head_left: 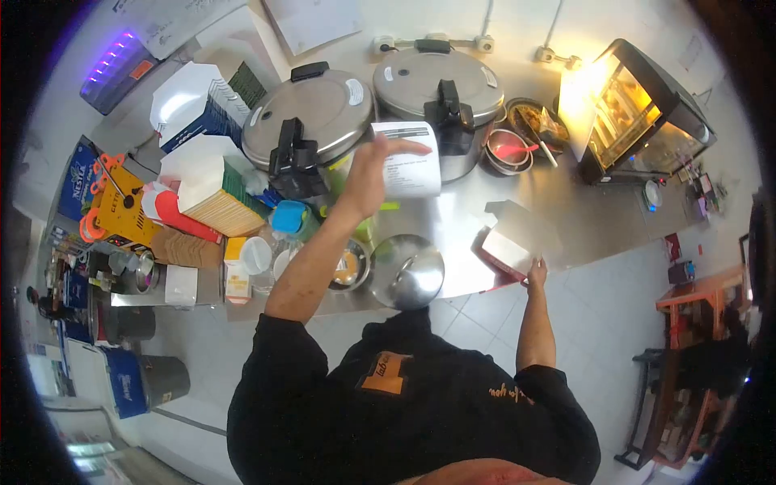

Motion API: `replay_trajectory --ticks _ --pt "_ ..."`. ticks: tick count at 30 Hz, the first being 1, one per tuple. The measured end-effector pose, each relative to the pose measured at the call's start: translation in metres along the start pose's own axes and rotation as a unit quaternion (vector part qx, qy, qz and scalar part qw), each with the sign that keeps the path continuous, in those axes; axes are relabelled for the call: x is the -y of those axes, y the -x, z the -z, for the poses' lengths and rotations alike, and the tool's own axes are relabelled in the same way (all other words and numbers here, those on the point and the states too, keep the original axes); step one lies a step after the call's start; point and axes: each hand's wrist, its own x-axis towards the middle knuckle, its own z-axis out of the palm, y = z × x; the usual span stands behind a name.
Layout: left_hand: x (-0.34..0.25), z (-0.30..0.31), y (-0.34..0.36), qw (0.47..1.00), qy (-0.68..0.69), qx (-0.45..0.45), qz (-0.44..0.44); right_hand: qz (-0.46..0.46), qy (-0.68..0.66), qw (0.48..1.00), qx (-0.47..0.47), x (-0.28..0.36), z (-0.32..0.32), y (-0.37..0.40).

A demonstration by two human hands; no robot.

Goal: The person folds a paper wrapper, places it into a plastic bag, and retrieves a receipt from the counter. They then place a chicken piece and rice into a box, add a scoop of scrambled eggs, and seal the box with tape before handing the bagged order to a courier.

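Note:
My left hand (368, 174) is raised over the counter, its fingers closed on a white printed paper slip (414, 171). Behind the slip stand two large steel pots with lids and black clamps, the left pot (311, 113) and the right pot (432, 77). At the counter's front edge, my right hand (535, 272) grips the near corner of an open takeaway box (517, 234), white inside with a red outer side. Between my arms lies a round shiny steel lid (406, 271), beside a metal bowl (356, 267) partly hidden by my left forearm.
Stacked folded cartons (214, 182) and brown cardboard pieces (187, 249) stand at the left, near a yellow machine (121, 198). A lit glass display warmer (647, 113) is at the right. Metal bowls (509, 151) and a dark pan (537, 121) sit beside the pots.

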Motion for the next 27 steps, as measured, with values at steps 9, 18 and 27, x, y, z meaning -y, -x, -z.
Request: replay_trajectory --ticks 9,18,27 --pt "0.125 -0.059 -0.123 0.859 -0.504 -0.093 -0.005 0.194 0.139 0.953 -0.187 0.07 -0.009 -0.077" --pt "0.142 -0.066 -0.201 0.976 -0.203 -0.032 0.072 0.355 -0.005 0.925 -0.135 0.205 -0.028 -0.065" --pt "-0.009 0.007 -0.402 0.951 -0.281 -0.05 0.115 0.602 0.441 0.574 0.338 0.44 -0.267 -0.057"
